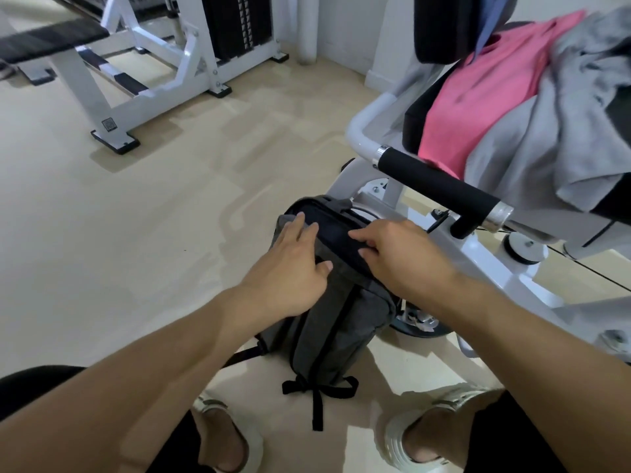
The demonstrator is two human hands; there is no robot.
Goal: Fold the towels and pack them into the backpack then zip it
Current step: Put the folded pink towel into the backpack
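A dark grey backpack (336, 331) stands upright on the floor between my feet, leaning against a white exercise machine. My left hand (296, 264) rests flat on its upper left side, fingers straight. My right hand (397, 252) is at the black top edge with fingers curled, pinching something small there, apparently the zipper; the pull itself is hidden. A pink towel (485, 93) and a grey towel (560, 131) lie unfolded in a heap on the machine's seat at the upper right.
The white exercise machine (485, 264) with a black foam handle (440, 187) stands right of the backpack. A white weight bench (112, 63) stands at the far left. Beige floor (136, 216) lies between them. My feet in white sandals (420, 435) are at the bottom.
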